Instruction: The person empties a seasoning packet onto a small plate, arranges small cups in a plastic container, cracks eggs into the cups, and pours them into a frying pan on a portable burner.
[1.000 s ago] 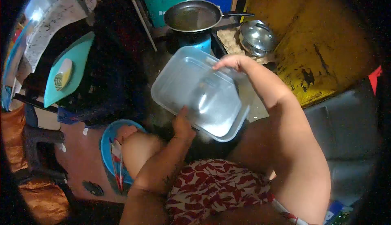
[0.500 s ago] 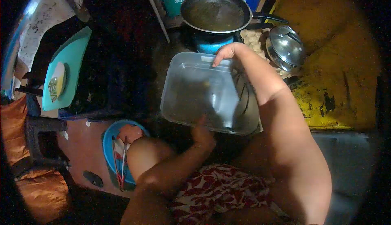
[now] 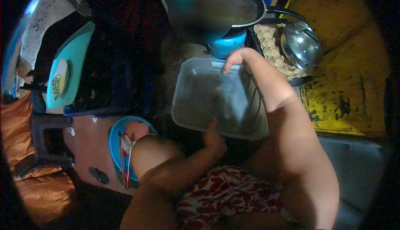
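Both my hands hold a translucent rectangular plastic container [image 3: 196, 101], tilted so its inside faces me. At the far rim, the fingers of my right hand [image 3: 237, 59] curl over the edge. My left hand [image 3: 215, 139] grips the near side with its thumb up against the wall; its other fingers are hidden. Beyond the container, a black frying pan [image 3: 250, 11] rests on a blue stand [image 3: 227, 46]. A dark blurred patch covers the pan's left part.
A lidded steel pot [image 3: 298, 42] sits by an egg-carton tray [image 3: 270, 42], right of the pan. To my left, tongs [image 3: 127, 163] lean in a blue basin [image 3: 116, 136]. A teal tray [image 3: 78, 63] carries a plate [image 3: 62, 73]. A yellow worn panel [image 3: 346, 59] flanks the right.
The view has shifted, so the pan appears higher and farther right. The container has moved slightly right and down in view, still in both hands. The blurred patch now covers part of the pan.
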`<act>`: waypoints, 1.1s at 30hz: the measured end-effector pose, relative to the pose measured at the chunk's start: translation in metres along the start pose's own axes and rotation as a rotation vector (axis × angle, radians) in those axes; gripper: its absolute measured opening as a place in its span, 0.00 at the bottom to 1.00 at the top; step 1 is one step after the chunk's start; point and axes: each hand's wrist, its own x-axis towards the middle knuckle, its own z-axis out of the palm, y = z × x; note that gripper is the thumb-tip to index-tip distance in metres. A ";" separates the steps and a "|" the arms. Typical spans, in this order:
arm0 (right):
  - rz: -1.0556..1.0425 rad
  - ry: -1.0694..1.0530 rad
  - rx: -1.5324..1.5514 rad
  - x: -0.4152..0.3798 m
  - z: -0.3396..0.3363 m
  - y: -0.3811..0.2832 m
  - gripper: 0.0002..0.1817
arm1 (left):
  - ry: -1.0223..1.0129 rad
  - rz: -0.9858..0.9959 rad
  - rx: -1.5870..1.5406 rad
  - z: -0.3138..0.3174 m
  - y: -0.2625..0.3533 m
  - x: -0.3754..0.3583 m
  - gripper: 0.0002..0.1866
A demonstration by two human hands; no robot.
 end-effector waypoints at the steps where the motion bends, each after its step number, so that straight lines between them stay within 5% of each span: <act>1: 0.023 -0.062 0.111 0.012 0.003 0.010 0.39 | -0.002 0.006 0.003 0.000 -0.002 0.000 0.30; 3: 0.040 -0.118 0.225 0.013 0.005 0.011 0.38 | -0.165 0.008 -0.038 -0.001 -0.004 0.000 0.31; 7: 0.110 0.018 0.131 0.010 0.013 0.009 0.41 | -0.160 -0.111 -0.025 -0.008 -0.012 0.005 0.30; 13: 0.155 0.149 -0.011 -0.020 0.014 -0.008 0.49 | -0.136 0.071 0.129 0.009 -0.009 -0.024 0.28; 16: 0.141 0.408 -0.207 -0.094 0.016 -0.035 0.47 | -0.253 -0.103 0.145 0.013 0.001 -0.045 0.23; 18: -0.025 0.481 0.437 -0.135 0.016 -0.037 0.45 | -0.204 -0.096 0.418 0.011 0.007 -0.071 0.25; 20: -0.323 0.141 1.055 -0.164 0.018 -0.032 0.39 | -0.333 -0.095 0.591 0.001 0.007 -0.083 0.27; 22: -0.516 0.068 1.193 -0.192 0.029 -0.039 0.36 | -0.497 -0.086 0.679 -0.003 0.009 -0.075 0.29; 23: -0.516 0.105 1.191 -0.202 0.036 -0.042 0.35 | -0.470 -0.247 0.747 -0.006 0.011 -0.064 0.29; 25: -0.420 0.274 1.064 -0.225 0.057 -0.061 0.30 | -0.431 -0.217 0.845 -0.002 0.022 -0.074 0.27; 26: -0.408 0.317 0.992 -0.215 0.065 -0.056 0.25 | -0.414 -0.027 0.879 0.013 0.024 -0.090 0.25; 27: -0.356 0.600 0.489 -0.226 0.078 -0.064 0.22 | -0.514 0.159 0.931 0.021 0.037 -0.101 0.23; 28: -0.388 0.639 0.294 -0.223 0.088 -0.061 0.20 | -0.607 0.349 0.990 0.026 0.052 -0.108 0.21; 29: -0.153 0.647 0.064 -0.243 0.106 -0.086 0.24 | -0.568 0.397 0.966 0.029 0.063 -0.107 0.21; 33: -0.347 0.728 -0.210 -0.271 0.155 -0.136 0.28 | -0.625 0.577 0.813 0.040 0.105 -0.139 0.20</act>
